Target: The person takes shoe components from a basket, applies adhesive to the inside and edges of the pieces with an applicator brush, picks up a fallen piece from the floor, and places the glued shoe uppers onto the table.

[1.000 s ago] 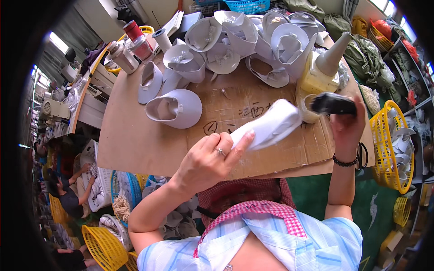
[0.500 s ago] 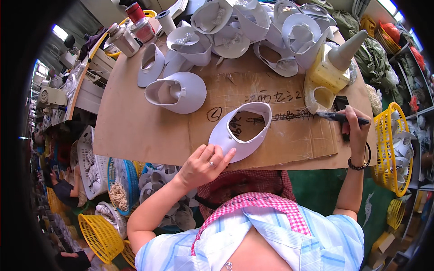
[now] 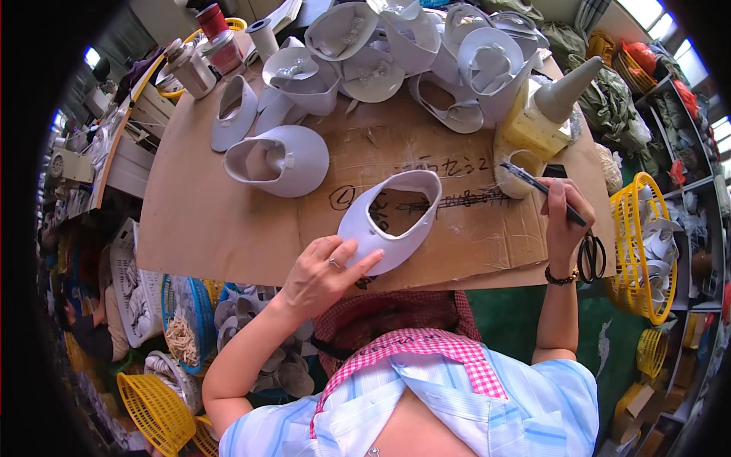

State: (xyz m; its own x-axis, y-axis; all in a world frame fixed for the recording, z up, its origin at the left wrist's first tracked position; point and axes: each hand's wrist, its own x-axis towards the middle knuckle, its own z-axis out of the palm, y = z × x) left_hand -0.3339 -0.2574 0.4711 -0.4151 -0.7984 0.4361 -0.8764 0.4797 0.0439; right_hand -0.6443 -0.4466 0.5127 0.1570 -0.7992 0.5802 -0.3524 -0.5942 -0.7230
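Note:
A white visor-shaped piece (image 3: 394, 247) with a large oval opening lies tilted on the cardboard sheet (image 3: 487, 240). My left hand (image 3: 324, 270) pinches its near left edge, a finger laid across the brim. Over at the right, my right hand (image 3: 567, 217) grips a slim dark-handled tool (image 3: 541, 186), too small to tell whether brush or pen. Its tip is just over the mouth of a cut-open yellowish plastic bottle (image 3: 525, 141), which lies tilted with a grey cone nozzle. Black loops (image 3: 591, 257) hang beside my right wrist; what they belong to is unclear.
More white visors (image 3: 285, 164) are piled along the table's back. A metal can (image 3: 190, 70), a red-topped jar (image 3: 221, 42) and a white spool (image 3: 263, 38) stand at back left. Yellow baskets (image 3: 643, 247) flank the table (image 3: 183, 221); a blue basket (image 3: 199, 320) holds beige strips.
My right hand has shifted left and tipped the tool's end up, lifting it to the bottle's mouth. The whole view has slid slightly left; my left hand stays on the visor.

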